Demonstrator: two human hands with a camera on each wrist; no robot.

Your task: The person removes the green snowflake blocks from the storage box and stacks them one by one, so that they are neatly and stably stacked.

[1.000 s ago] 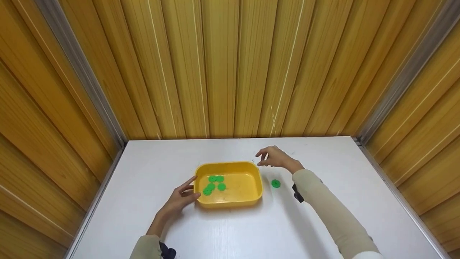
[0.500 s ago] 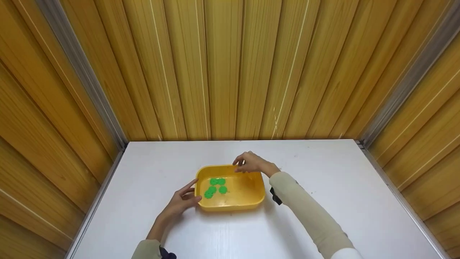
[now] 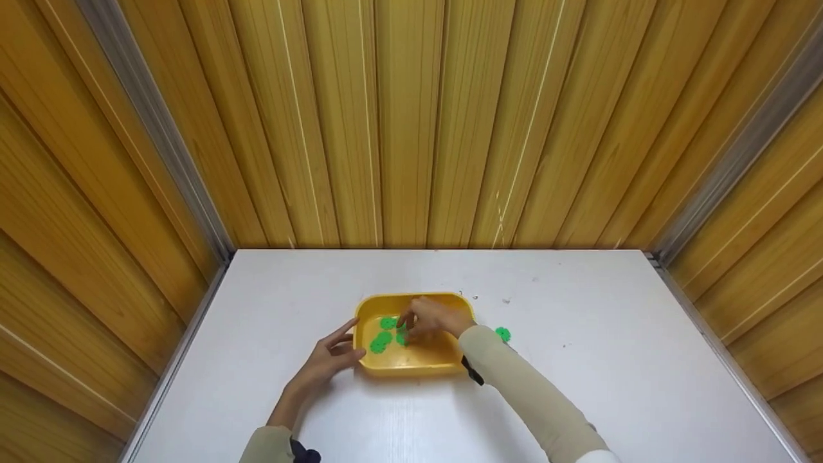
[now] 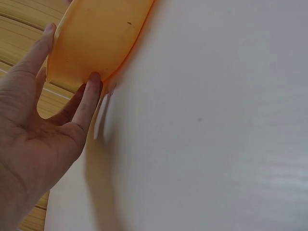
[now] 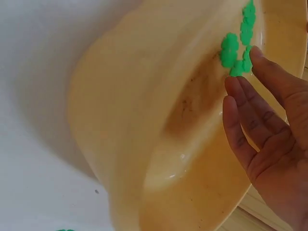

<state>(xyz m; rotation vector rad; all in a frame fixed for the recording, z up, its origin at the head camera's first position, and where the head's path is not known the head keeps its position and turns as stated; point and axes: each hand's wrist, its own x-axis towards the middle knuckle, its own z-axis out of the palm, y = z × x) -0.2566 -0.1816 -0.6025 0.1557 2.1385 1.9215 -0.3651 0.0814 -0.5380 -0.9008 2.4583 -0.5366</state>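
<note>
A yellow plastic basin stands on the white table, with several green scalloped discs lying on its floor, mostly at the left. My left hand holds the basin's left end, thumb near the front corner and a finger at the rim farther back. In the left wrist view those fingers press the outer wall. My right hand reaches down inside the basin. In the right wrist view its fingertips are spread close to the green discs; the contact is hard to make out.
One more green disc lies on the table right of the basin, partly behind the right sleeve. Small dark specks dot the tabletop behind the basin. Wood-patterned walls rise at the back and both sides.
My right hand has come from right of the basin, over its back rim, and down among the discs inside. My left hand stays at the basin's left end.
</note>
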